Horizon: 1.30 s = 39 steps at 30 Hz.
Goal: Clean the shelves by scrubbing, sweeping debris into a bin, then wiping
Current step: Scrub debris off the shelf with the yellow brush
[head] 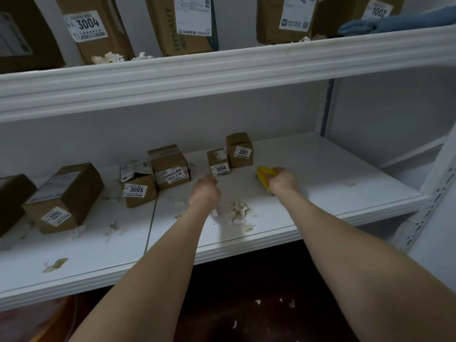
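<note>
White lower shelf (320, 169), cardboard boxes (170, 166) toward 10 o'clock. The right hand (283, 181) grips a yellow scrubber (265, 177) at 1 o'clock of the paper debris (240, 209). The left hand (206, 192) is curled, its contents unclear. Scrubbing seems to be in hand; next the debris needs sweeping toward 6 o'clock.

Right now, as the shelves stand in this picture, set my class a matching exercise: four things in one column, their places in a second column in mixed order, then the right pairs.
Things
1 blue cloth
2 yellow scrubber
3 box 2011
4 box 2007

Places
A gripped in the right hand
B on the upper shelf, far right
C on the lower shelf, left part
D on the lower shelf, at the back, beside small box 3004

Pairs: 1-B, 2-A, 3-C, 4-D
</note>
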Tool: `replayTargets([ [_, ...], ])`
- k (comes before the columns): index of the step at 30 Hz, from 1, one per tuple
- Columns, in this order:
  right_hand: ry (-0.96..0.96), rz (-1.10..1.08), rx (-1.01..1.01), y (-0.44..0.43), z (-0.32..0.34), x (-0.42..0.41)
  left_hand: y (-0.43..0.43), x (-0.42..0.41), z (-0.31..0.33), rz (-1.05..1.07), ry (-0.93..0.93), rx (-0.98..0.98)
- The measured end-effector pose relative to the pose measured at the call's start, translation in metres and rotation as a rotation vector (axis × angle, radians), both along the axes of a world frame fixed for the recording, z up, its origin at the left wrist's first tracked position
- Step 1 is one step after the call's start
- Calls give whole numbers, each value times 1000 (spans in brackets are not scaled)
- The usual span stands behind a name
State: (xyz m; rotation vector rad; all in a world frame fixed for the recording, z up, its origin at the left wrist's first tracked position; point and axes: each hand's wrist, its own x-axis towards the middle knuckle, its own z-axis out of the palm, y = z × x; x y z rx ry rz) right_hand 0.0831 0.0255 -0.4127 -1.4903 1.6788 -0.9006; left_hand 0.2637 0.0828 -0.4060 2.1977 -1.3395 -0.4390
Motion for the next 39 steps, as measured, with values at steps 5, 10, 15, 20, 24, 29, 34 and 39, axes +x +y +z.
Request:
replayTargets([
  [5,-25,215,33,12,2,34,0,-3,0,-24,-90,52],
  [10,-93,177,8,14,6,25,-2,-20,8,-71,-123,62],
  [15,-92,-23,-32,14,13,-21,-8,-57,14,-157,-28,-25],
  [20,-20,-228,-51,6,18,-79,-24,-117,17,-294,-11,-20],
  [24,65,-462,-15,-1,20,-129,-35,-151,11,-352,-41,-51],
  [29,117,-654,12,-9,14,-177,-51,-161,3,-388,-67,-14],
  [34,118,-578,81,-16,9,-171,-59,-157,-3,-354,-78,-13],
  [39,179,-325,80,-10,11,-123,-60,-150,-6,-316,-90,-17],
])
